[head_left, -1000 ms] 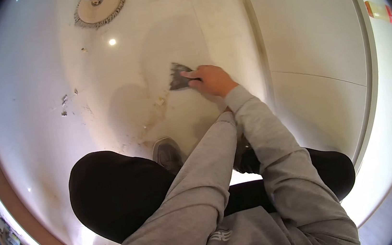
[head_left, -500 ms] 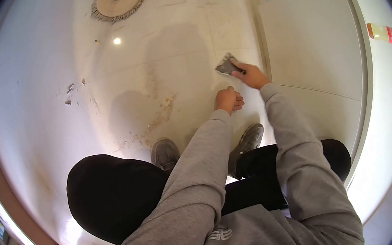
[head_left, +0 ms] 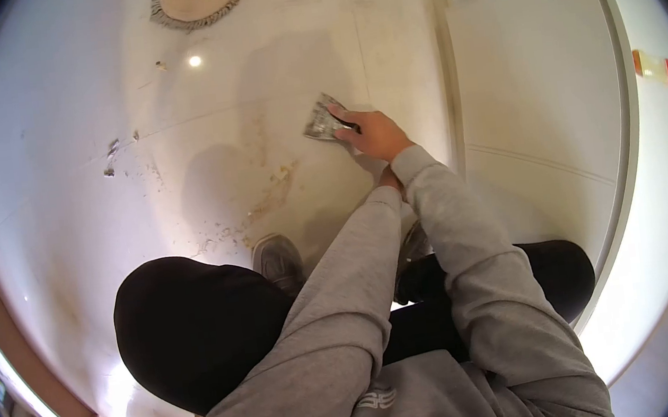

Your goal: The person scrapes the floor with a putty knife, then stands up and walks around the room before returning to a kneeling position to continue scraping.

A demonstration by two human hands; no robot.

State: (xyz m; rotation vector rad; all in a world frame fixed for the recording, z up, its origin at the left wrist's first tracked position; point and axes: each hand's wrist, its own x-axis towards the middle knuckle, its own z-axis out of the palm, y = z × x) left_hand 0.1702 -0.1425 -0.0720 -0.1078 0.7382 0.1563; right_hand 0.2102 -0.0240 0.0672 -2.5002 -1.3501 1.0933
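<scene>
My right hand (head_left: 380, 134) is closed around the handle of a scraper (head_left: 322, 119) with a wide, smeared metal blade. The blade lies close over the pale floor (head_left: 202, 133), in front of my feet. Under the right wrist, my left hand (head_left: 388, 178) shows only in part; its fingers are hidden behind the right sleeve. To the left of the scraper, yellowish-brown residue (head_left: 275, 185) streaks the floor down toward my left shoe (head_left: 277, 262).
A round mop head (head_left: 199, 0) with grey fringe lies at the top. Dark debris (head_left: 110, 156) sits to the left. A white cabinet panel (head_left: 532, 62) borders the right side, with a bottle (head_left: 656, 67) beyond it. A wooden frame edge (head_left: 14, 327) runs along the left.
My right hand has swept the scraper leftward across the floor, and its wrist now crosses over my left hand, covering the fingers seen before. The view has shifted slightly.
</scene>
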